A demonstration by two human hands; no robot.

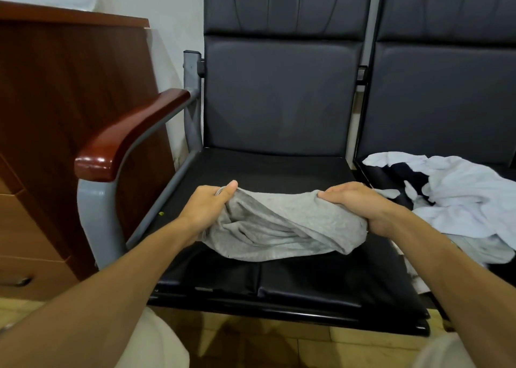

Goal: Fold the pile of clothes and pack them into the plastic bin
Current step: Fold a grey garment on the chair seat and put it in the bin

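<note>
On the black chair seat (279,169) mid-frame, left hand (208,204) and right hand (356,205) each grip the gray cloth (279,228), clothes pile (460,200) right.

Open seat (268,169) ahead, armrest (131,133) left, clothes pile (460,200) (loose) right
</note>
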